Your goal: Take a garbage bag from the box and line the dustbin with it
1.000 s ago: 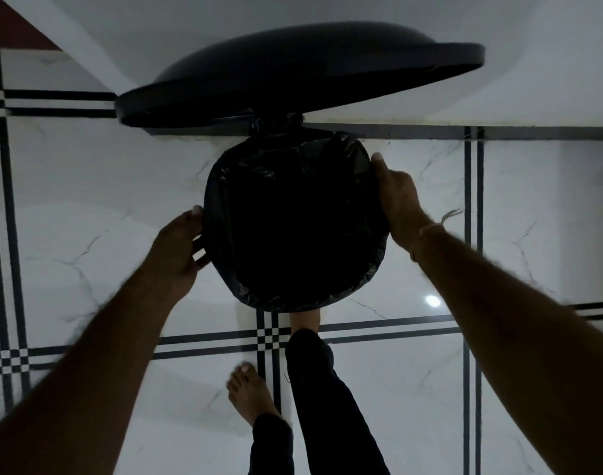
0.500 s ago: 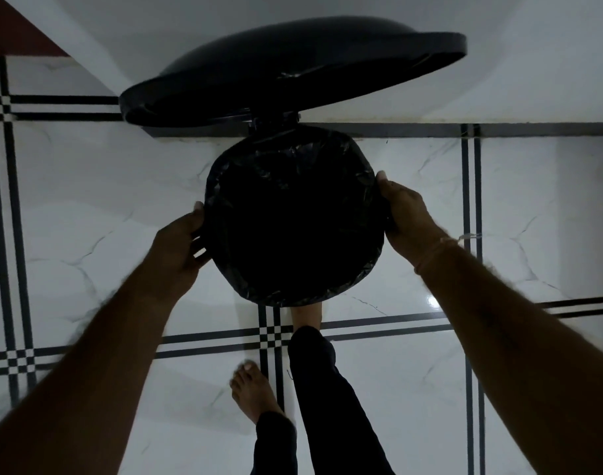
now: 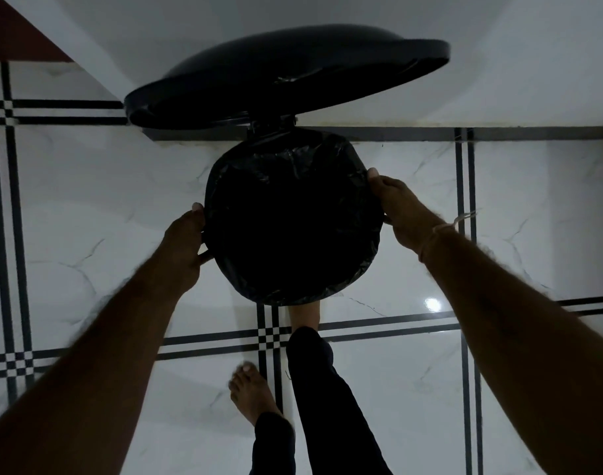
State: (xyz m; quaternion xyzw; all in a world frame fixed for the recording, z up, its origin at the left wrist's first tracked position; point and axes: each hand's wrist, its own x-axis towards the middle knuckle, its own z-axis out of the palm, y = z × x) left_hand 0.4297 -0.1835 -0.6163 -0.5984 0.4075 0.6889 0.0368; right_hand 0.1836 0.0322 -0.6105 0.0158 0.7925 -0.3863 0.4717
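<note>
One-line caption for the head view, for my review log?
Both hands, left hand and right hand, grip opposite sides of the dustbin's rim, garbage bag folded over it, lid raised.

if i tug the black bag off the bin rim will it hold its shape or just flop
Probably flop: the garbage bag shows thin, crinkled, shiny folds where it wraps the dustbin rim. It likely weighs very little and may slip, since the film looks glossy. The left hand and right hand press it at the sides, which suggests that it needs holding in place.
</note>
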